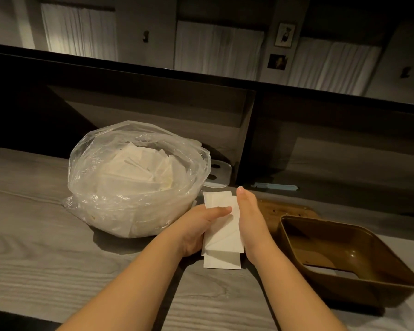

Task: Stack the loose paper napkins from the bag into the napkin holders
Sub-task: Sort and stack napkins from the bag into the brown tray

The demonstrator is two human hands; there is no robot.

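Both hands [202, 225] square napkins [222, 232]; bag [129, 177] holds more.

Dim room: grey wood-grain counter [33, 235] with dark partition [245, 137]; beyond, white curtains [218, 47] and what appear to be two framed pictures [284, 34] on the wall

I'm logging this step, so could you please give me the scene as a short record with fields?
surface: grey wood-grain counter
bag: clear plastic bag, open, full of loose napkins, left of the hands
stack: white napkins, uneven, between both hands
left hand: thumb on top of the stack, holding its left side
right hand: fingers straight, pressed flat against the stack's right edge
holder: brown tray, right of the hands, no napkins visible in it
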